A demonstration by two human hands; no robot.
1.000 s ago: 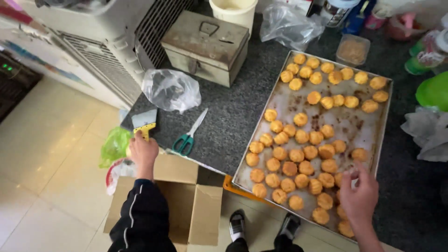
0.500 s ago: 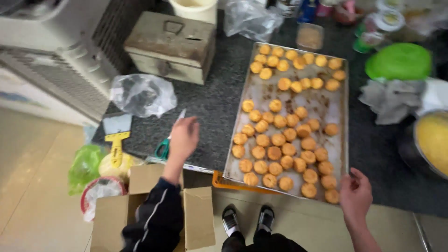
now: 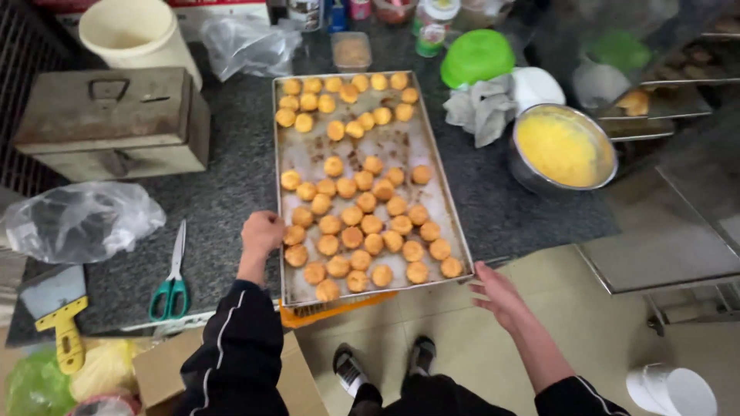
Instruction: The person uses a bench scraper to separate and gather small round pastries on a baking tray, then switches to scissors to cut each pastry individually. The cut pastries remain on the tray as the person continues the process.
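Note:
A long metal baking tray point(image 3: 401, 142) lies on the dark stone counter, its near end jutting over the counter's edge. Several round golden pastries point(image 3: 362, 223) cover it in a far group and a bigger near group. My left hand point(image 3: 262, 233) is closed on the tray's left rim near the front corner. Beside the tray's front right corner, my right hand point(image 3: 497, 291) has its fingers spread and touches or almost touches the rim. Both sleeves are black with a white stripe.
Green-handled scissors point(image 3: 173, 273), a yellow-handled scraper point(image 3: 58, 316) and a crumpled plastic bag point(image 3: 81, 219) lie left of the tray. A grey metal box point(image 3: 112, 123) and a white bucket point(image 3: 135, 35) stand behind. A steel bowl of yellow mix point(image 3: 563, 150) sits right, by metal racks.
My left hand has moved right, from the scraper and scissors to the tray's left rim. My view has swung to the right. My right hand stays at the tray's front right corner.

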